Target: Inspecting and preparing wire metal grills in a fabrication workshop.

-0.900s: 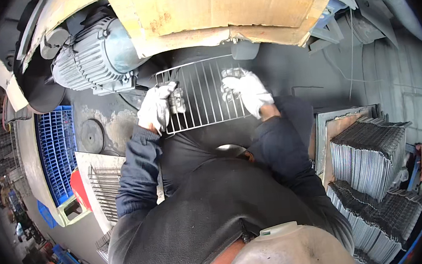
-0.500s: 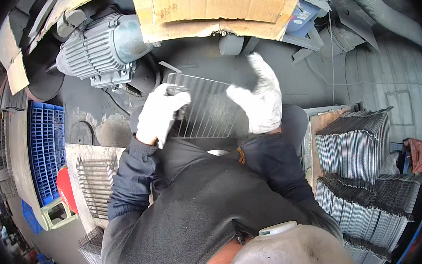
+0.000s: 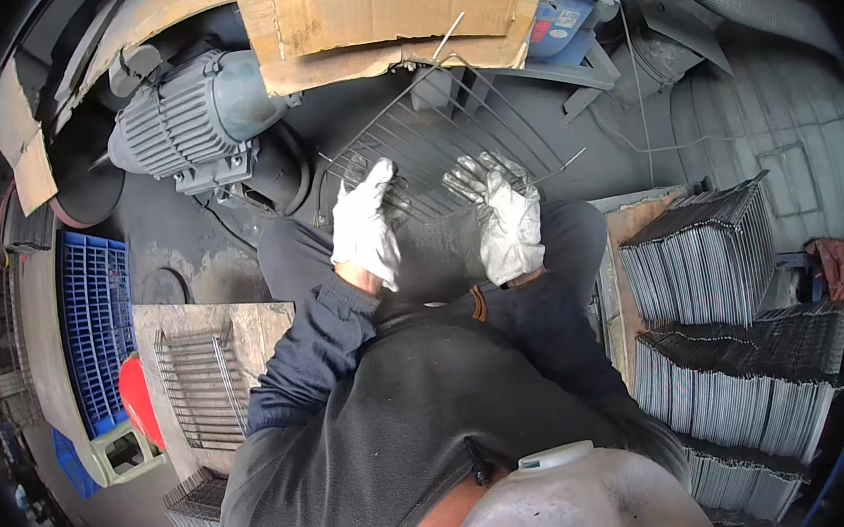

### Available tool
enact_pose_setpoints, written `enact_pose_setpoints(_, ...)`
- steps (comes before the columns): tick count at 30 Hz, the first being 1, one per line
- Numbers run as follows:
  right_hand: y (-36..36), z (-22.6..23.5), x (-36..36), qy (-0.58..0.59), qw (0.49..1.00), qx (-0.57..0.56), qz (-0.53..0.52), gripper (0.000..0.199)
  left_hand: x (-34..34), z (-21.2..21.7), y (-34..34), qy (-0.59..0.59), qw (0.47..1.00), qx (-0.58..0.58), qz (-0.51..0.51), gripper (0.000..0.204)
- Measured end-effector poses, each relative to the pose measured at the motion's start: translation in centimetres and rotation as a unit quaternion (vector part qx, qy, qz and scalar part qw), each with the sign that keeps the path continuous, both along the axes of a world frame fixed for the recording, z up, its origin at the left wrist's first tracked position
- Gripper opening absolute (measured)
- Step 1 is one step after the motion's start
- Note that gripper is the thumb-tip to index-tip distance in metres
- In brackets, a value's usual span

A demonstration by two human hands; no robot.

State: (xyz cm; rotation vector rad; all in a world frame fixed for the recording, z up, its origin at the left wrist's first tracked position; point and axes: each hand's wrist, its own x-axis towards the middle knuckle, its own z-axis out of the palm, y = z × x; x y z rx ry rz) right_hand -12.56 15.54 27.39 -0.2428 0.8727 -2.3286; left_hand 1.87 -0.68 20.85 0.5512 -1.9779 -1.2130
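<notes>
A wire rack (image 3: 433, 134) of thin metal bars is held up in front of me, tilted, its far corner rising toward the cardboard. My left hand (image 3: 366, 218), in a white glove with dark-stained fingers, is closed on its near left side. At the near right side, my right hand (image 3: 505, 214), gloved the same way, has its fingers bent against the bars. Some fingertips are hard to separate from the wires.
A grey electric motor (image 3: 186, 113) stands ahead on the left, below a cardboard sheet (image 3: 389, 5). Stacked wire racks (image 3: 704, 269) fill the right side. More racks (image 3: 197, 389) lie on a board at left, near a blue plastic crate (image 3: 96, 322) and a green stool (image 3: 123, 455).
The rack has turned and risen away from my lap. My right hand, apart from it before with thumb and fingers spread, now touches its near right side. My left hand has shifted slightly right.
</notes>
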Motion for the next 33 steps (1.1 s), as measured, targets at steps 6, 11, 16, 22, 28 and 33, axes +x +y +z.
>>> enact_pose_setpoints(6, 2.1, -2.0, -6.1, 0.046, 0.952, 0.172, -0.250, 0.058, 1.1, 6.2, -0.4, 0.132, 0.883, 0.451, 0.004, 0.008)
enact_pose_setpoints(11, 1.9, -1.9, -10.1, 0.210, 0.891, 0.386, 0.111, 0.039, -0.4, 2.8, -0.8, 0.005, 0.884, 0.465, -0.048, 0.022)
enact_pose_setpoints(16, 0.1, -5.8, -14.0, 0.179, 0.892, 0.390, 0.140, 0.023, -6.7, 1.6, -1.9, -0.104, 0.880, 0.463, 0.017, 0.019)
enact_pose_setpoints(22, -2.5, -6.7, -14.9, -0.012, 0.950, 0.293, 0.106, 0.016, -7.7, -1.9, -4.5, -0.082, 0.833, 0.547, -0.023, 0.018)
enact_pose_setpoints(28, -5.0, -5.6, -13.1, 0.099, 0.914, 0.385, 0.080, 0.013, -6.7, -4.7, -5.9, -0.036, 0.867, 0.497, 0.023, 0.021)
enact_pose_setpoints(33, -1.2, -6.8, -13.8, -0.066, 0.910, 0.408, 0.043, 0.019, -9.7, -0.6, -3.0, -0.013, 0.861, 0.508, -0.025, 0.010)
